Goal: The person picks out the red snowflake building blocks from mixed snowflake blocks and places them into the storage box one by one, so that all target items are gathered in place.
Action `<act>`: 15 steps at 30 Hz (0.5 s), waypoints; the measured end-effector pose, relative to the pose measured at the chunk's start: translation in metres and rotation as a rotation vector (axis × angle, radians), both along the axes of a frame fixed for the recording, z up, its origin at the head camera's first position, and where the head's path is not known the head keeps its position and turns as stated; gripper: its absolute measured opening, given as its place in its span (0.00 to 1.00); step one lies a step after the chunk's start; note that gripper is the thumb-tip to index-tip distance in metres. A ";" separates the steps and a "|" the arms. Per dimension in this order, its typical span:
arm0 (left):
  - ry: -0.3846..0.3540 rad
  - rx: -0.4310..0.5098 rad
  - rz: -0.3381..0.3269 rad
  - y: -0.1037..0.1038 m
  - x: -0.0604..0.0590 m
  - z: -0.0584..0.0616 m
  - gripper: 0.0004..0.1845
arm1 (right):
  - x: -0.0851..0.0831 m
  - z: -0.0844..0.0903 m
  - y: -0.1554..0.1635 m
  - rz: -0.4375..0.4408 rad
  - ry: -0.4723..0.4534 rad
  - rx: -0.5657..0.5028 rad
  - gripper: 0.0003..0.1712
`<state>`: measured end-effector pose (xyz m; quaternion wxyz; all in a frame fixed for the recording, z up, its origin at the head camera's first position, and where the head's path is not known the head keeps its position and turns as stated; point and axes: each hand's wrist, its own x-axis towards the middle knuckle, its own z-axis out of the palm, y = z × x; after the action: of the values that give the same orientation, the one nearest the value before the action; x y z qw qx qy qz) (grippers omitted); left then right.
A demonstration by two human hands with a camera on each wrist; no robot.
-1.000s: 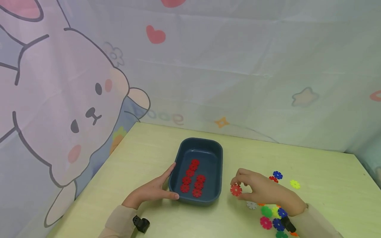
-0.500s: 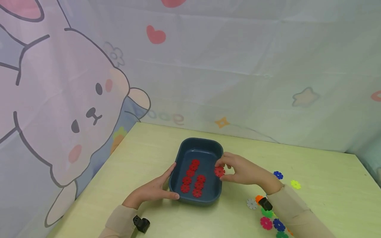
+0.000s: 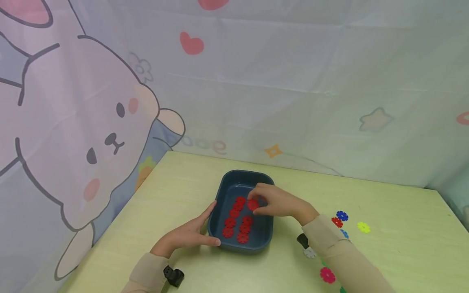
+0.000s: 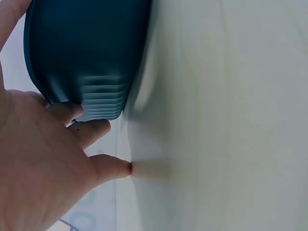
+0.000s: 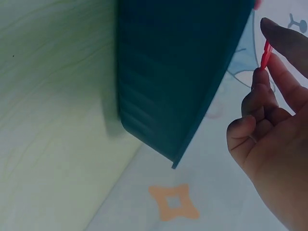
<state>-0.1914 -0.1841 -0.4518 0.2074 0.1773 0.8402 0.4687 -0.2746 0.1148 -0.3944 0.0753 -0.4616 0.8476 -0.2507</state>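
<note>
A dark blue rectangular plastic tray (image 3: 261, 236) stands on the table, with several red snowflake discs (image 3: 230, 222) lying in two rows on its floor. My left hand (image 3: 187, 234) rests against the tray's left side and near corner, fingers extended; the left wrist view shows fingertips on its ribbed wall (image 4: 101, 94). My right hand (image 3: 280, 201) reaches over the right rim. Thumb and fingers pinch one more red snowflake disc (image 3: 253, 204) above the tray. Seen edge-on in the right wrist view, this disc (image 5: 265, 54) sits between the fingertips, higher than the rim.
Loose snowflake discs lie on the table at the right: a blue one (image 3: 342, 215), a red one (image 3: 337, 222), a yellow one (image 3: 363, 227), a white one (image 3: 309, 252) and a pink one (image 3: 327, 275). My right sleeve hides others. A printed curtain (image 3: 293, 81) hangs behind the table.
My right hand has carried the red snowflake disc leftward from beside the loose pile, across the right rim and over the tray. The left hand and tray stay put.
</note>
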 end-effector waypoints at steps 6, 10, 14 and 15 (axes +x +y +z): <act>-0.004 0.003 -0.001 0.000 0.001 0.001 0.59 | -0.007 -0.008 -0.011 -0.004 -0.014 0.047 0.18; -0.001 0.007 -0.005 0.000 0.001 0.001 0.59 | -0.011 -0.013 -0.016 -0.024 -0.017 0.074 0.18; -0.004 0.011 -0.006 -0.001 0.000 0.001 0.59 | -0.015 -0.020 -0.019 -0.040 -0.018 0.094 0.17; -0.005 0.010 -0.005 -0.001 0.001 0.001 0.59 | -0.016 -0.021 -0.020 -0.042 -0.018 0.095 0.17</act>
<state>-0.1909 -0.1849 -0.4504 0.2096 0.1792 0.8368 0.4730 -0.2903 0.0951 -0.4158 0.0996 -0.4372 0.8673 -0.2160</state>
